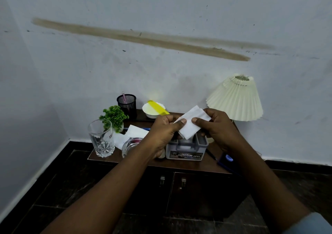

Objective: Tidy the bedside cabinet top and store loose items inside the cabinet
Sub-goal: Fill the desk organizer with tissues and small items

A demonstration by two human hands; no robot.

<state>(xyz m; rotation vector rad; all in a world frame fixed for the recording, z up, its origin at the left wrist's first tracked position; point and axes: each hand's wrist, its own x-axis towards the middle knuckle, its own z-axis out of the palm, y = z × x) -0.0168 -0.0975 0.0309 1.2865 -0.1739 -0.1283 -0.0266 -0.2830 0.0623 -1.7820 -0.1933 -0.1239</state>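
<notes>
Both hands hold one folded white tissue [190,124] above the dark wooden bedside cabinet [179,165]. My left hand [164,131] pinches its lower left edge, and my right hand [213,126] grips its right side. Directly below the tissue stands a grey plastic box [186,150] with an open top. More white tissues [129,135] lie loose on the cabinet top to the left. The two cabinet doors [172,188] are closed.
On the left of the top stand a cut drinking glass [101,138], a glass ashtray [131,144] and a small green plant [115,116]. Behind are a black mesh pen cup [126,104] and a white bowl [152,111] with a yellow comb [158,108]. A pleated lamp [235,99] stands right.
</notes>
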